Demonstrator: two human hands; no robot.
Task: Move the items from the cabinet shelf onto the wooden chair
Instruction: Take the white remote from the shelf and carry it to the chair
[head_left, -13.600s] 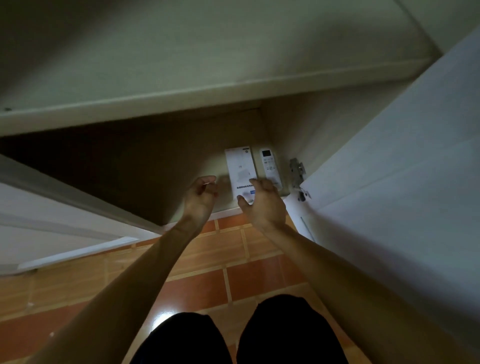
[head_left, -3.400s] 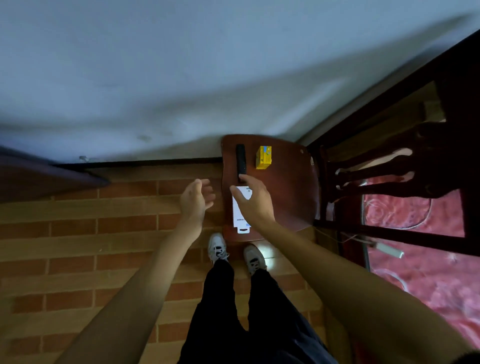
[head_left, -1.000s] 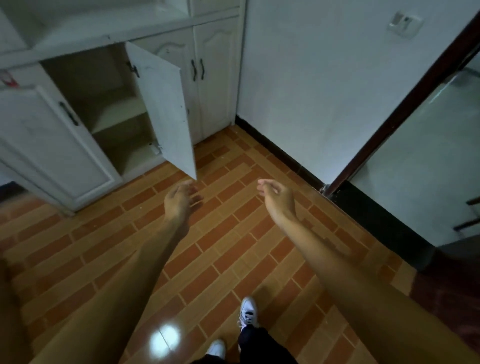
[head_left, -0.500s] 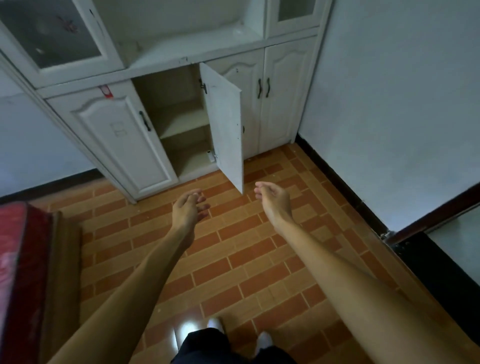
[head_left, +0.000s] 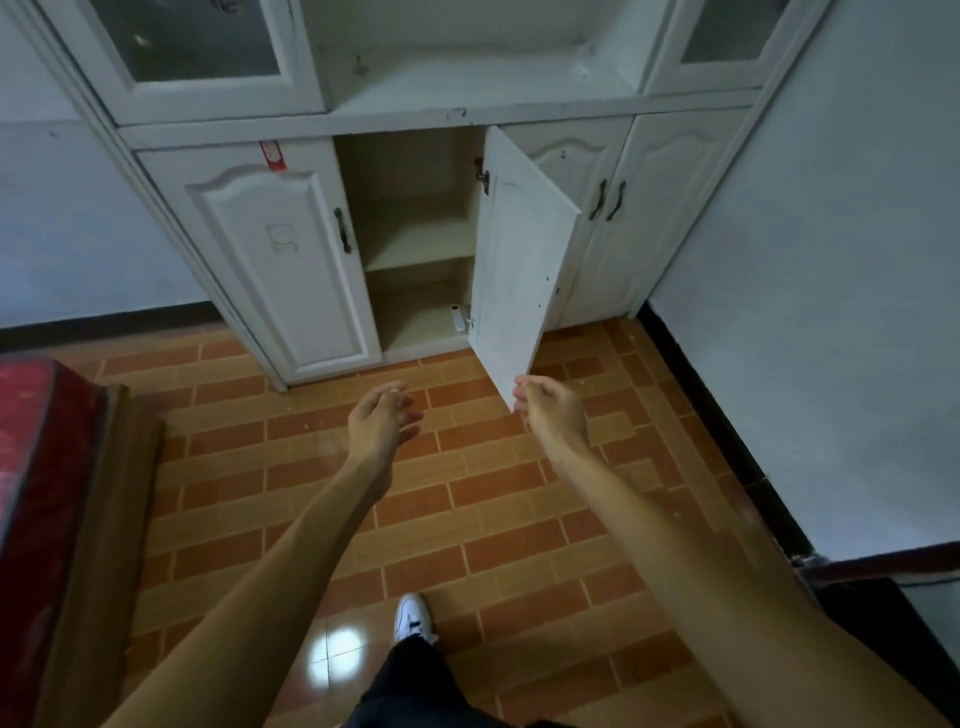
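The white cabinet (head_left: 280, 249) stands ahead with one lower door (head_left: 519, 270) swung open. A white remote (head_left: 456, 318) lies on the bottom shelf, at its right side by the door hinge. The upper shelf (head_left: 415, 244) in that compartment looks bare. My left hand (head_left: 382, 421) and my right hand (head_left: 550, 410) are held out in front of me above the tiled floor, both holding nothing, fingers loosely curled and apart. My right hand overlaps the lower corner of the open door in the view. The wooden chair is out of view.
Orange brick-pattern tiles (head_left: 467, 519) cover the floor between me and the cabinet. A red mattress on a wooden frame (head_left: 47, 493) is at the left. A blue-white wall (head_left: 810, 312) with a dark skirting runs along the right. My shoe (head_left: 413, 618) shows below.
I have turned away from the chair, where the white box was set down, and come closer to the cabinet, which now faces me head-on. Both hands stay empty.
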